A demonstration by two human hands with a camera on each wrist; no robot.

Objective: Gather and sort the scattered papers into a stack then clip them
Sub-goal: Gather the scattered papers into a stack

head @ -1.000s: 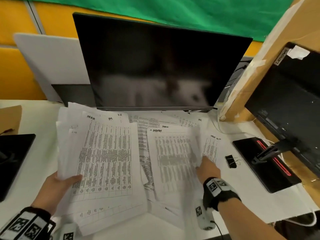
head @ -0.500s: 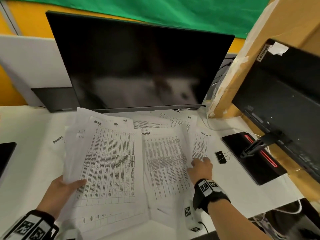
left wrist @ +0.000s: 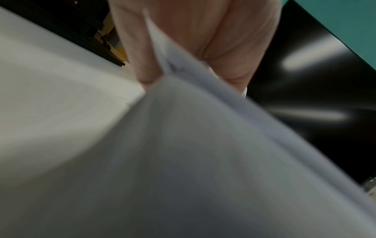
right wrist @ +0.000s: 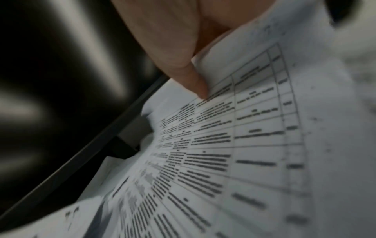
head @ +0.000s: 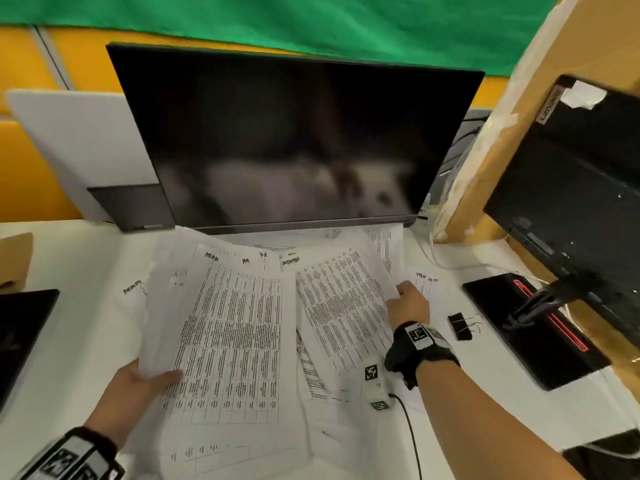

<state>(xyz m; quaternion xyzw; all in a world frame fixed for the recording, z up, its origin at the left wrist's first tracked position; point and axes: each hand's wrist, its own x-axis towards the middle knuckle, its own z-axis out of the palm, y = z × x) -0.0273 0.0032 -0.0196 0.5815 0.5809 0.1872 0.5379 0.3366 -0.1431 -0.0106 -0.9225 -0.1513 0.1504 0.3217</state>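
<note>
Left hand (head: 133, 384) grips a fanned bundle of papers (head: 228, 344) at its lower left corner, thumb on top of the printed sheet, fingers under. Left wrist view confirms it: the sheets (left wrist: 183, 145) are pinched between thumb and fingers, edges splayed.

Right hand (head: 407, 303) pinches the right edge of a single printed sheet (head: 341, 306), lifted and tilted off the desk. In the right wrist view the thumb (right wrist: 183, 64) presses on top of that table-printed page (right wrist: 234, 145); the fingers beneath are hidden.

More loose sheets (head: 424, 282) lie flat on the white desk (head: 86, 323) under and beyond both held bundles, some running up to the base of the dark monitor (head: 287, 140).

Black binder clip (head: 460, 326) sits on the desk just right of the right wrist, apart from the papers, untouched. Right of the clip: a black monitor stand base (head: 533, 327) with a red stripe.

Cardboard box (head: 540, 98) stands at the right rear; contents not visible. Papers not stacked or clipped yet.
</note>
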